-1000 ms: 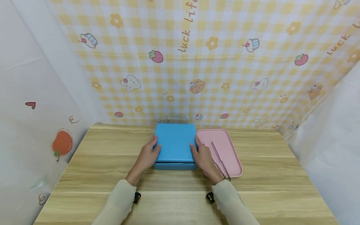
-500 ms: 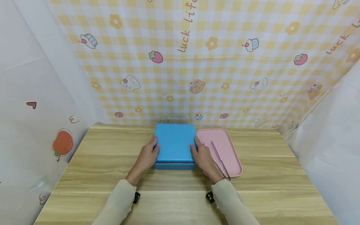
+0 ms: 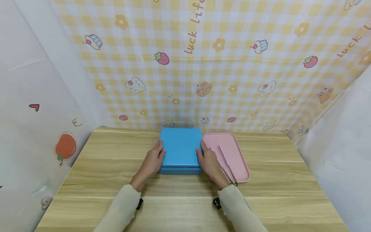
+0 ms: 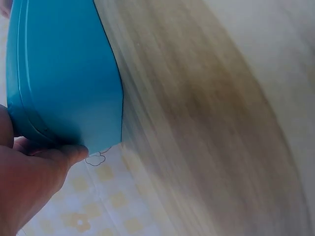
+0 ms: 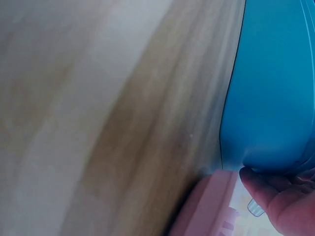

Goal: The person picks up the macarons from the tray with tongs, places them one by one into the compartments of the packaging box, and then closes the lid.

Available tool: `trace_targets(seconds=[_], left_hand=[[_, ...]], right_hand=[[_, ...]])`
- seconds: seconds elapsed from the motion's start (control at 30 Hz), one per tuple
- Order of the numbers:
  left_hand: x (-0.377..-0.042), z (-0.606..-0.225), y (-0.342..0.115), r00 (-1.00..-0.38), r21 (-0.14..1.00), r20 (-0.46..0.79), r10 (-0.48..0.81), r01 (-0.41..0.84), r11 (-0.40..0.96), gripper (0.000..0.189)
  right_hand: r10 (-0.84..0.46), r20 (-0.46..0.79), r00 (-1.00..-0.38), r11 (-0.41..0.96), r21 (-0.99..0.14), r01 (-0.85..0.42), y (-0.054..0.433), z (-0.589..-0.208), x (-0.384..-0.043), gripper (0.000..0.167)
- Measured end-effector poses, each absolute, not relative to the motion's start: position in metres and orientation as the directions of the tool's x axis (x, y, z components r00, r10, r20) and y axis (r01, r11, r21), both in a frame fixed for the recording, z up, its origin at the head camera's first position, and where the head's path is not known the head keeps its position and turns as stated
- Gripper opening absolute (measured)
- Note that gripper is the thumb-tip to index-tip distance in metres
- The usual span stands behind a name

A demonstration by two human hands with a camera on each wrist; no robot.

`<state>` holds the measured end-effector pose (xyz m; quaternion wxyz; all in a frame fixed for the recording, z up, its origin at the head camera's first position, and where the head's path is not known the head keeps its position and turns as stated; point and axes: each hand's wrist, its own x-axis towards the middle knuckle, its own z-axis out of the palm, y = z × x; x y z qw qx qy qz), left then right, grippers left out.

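Note:
A blue lidded box (image 3: 181, 171) stands on the wooden table near the patterned cloth. Its flat lid (image 3: 181, 145) sits on top, with a thin dark seam along the front. My left hand (image 3: 153, 158) holds the left side, thumb at the lid's edge and fingers along the side wall. On the opposite side my right hand (image 3: 209, 161) grips in the same way. Both wrist views show fingers against the box's wall, in the left wrist view close to a rounded corner (image 4: 81, 120). The inside of the box is hidden.
A pink tray (image 3: 242, 172) lies just right of the box, partly behind my right hand. Metal tongs (image 3: 227, 164) rest on it, their near end over the tray's front edge. A checked cloth (image 3: 185, 74) hangs behind the table (image 3: 116, 174).
The dark seam under the lid's front edge has become slightly thinner. Both hands stay at the sides of the box. The tray and tongs have not moved.

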<state>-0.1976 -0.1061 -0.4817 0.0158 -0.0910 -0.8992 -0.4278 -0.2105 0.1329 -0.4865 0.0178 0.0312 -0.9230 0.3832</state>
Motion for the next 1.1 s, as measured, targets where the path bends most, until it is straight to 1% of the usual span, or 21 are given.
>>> trace_targets(seconds=[0.2,0.57,0.77,0.9,1.1], left_hand=[[-0.196,-0.481,-0.105,-0.978,0.729,0.131,0.164,0.207,0.652,0.051],[-0.194,-0.482,-0.103,-0.976,0.717,0.127,0.175,0.212,0.664,0.051],[-0.191,-0.491,-0.102,-0.975,0.705,0.139,0.173,0.22,0.674,0.05],[-0.187,-0.497,-0.103,-0.977,0.7,0.114,0.179,0.207,0.683,0.052],[-0.19,-0.493,-0.105,-0.968,0.667,0.148,0.204,0.25,0.702,0.051]], right_hand=[[-0.071,0.112,-0.991,0.748,-0.652,-0.127,0.133,-0.485,-0.208,0.057],[-0.112,0.176,-0.978,0.758,-0.622,-0.198,0.134,-0.49,-0.209,0.056],[-0.138,0.231,-0.963,0.77,-0.586,-0.251,0.133,-0.496,-0.205,0.055],[-0.16,0.245,-0.956,0.778,-0.564,-0.275,0.132,-0.501,-0.202,0.055],[-0.164,0.23,-0.959,0.783,-0.561,-0.268,0.134,-0.496,-0.204,0.055]])
